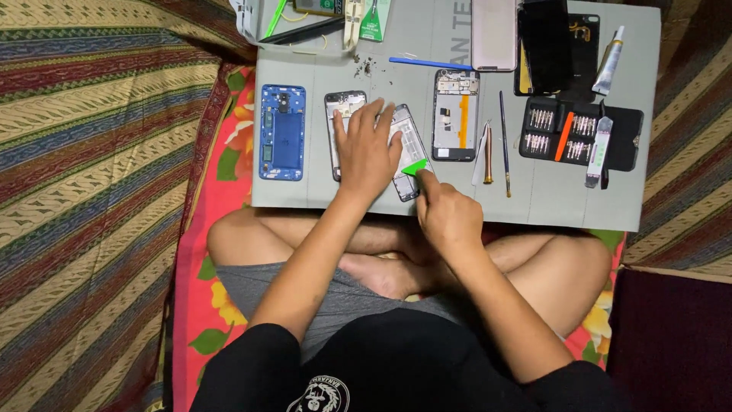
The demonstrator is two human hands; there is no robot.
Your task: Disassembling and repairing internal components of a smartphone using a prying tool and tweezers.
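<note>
My left hand (367, 149) lies flat, fingers spread, on two opened phone bodies: a grey phone frame (345, 103) under the palm and a second opened phone (412, 149) under the fingertips. My right hand (446, 214) pinches a green plastic pry pick (415, 166) and holds its tip against the lower part of that second phone. All of it rests on a grey work board (549, 198) laid over my crossed legs.
A blue phone frame (282, 132) lies left; another opened phone (456, 114) right. Thin tools (504, 141), a blue spudger (431, 63), a screwdriver bit case (579, 137), a glue tube (609, 61), a pink phone back (493, 34) and black panel (545, 46) sit nearby.
</note>
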